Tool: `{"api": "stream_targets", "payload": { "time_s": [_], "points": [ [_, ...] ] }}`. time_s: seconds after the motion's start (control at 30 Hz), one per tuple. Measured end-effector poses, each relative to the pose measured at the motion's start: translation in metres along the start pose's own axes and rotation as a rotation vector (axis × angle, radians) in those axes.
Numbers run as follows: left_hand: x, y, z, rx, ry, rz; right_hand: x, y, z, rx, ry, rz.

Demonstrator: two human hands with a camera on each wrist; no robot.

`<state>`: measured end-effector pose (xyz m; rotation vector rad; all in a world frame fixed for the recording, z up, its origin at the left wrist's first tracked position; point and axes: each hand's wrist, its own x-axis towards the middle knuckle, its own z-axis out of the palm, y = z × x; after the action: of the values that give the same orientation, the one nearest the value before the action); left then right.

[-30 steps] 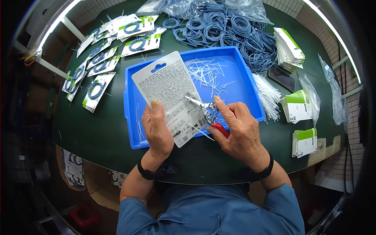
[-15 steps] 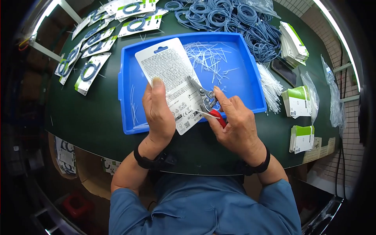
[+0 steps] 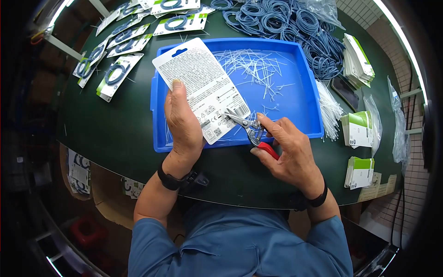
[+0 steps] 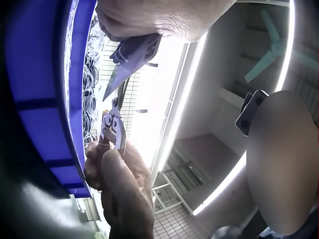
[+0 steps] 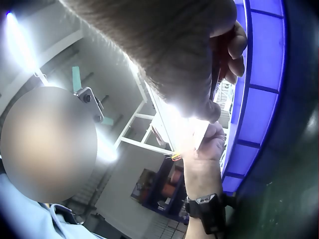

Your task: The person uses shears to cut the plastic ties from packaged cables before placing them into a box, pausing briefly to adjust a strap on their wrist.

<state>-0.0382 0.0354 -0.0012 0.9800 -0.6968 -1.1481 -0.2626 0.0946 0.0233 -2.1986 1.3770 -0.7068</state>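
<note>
Table, left edge: finished cards [image 3: 114, 75] with blue cable loops lie fanned out, well apart from the hands.

Left hand [image 3: 183, 121] pinches the card [image 3: 200, 87], thumb on the printed back, fingers hidden underneath. The card is held tilted over the near-left corner of the tray [image 3: 314, 115], its hang-hole end pointing to the far left. Judgement: thin card, light, semi-stiff; it will flex if held at one corner only. The hold at the lower middle, close to the cutting point, seems sound and keeps the edge steady.

Cutters [image 3: 249, 127], red-handled, meet the card's near-right edge, blades open at or just beside it; contact with a tie end cannot be resolved. In the left wrist view the blade tips [image 4: 112, 130] stand just under the card corner.

Right hand [image 3: 288, 152] has its fingers wrapped round the cutter handles, over the tray's near rim. Judgement: small metal tool, rigid, spring-loaded by the look of it; grip at the handles only.

Tray floor: many white clipped tie ends [image 3: 251, 69], light and loose, likely to scatter.

Table, far edge and right: cable coils [image 3: 286, 27], a bundle of ties [image 3: 330, 111], stacked card blanks [image 3: 360, 129].
</note>
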Motion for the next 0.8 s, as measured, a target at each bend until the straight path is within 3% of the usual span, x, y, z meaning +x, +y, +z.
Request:
{"api": "stream_targets", "payload": {
  "time_s": [0.8],
  "points": [
    [-0.001,-0.005,0.001,-0.074,0.004,-0.022,-0.005,-0.002,0.014,-0.093,0.054,-0.077]
  ]
}}
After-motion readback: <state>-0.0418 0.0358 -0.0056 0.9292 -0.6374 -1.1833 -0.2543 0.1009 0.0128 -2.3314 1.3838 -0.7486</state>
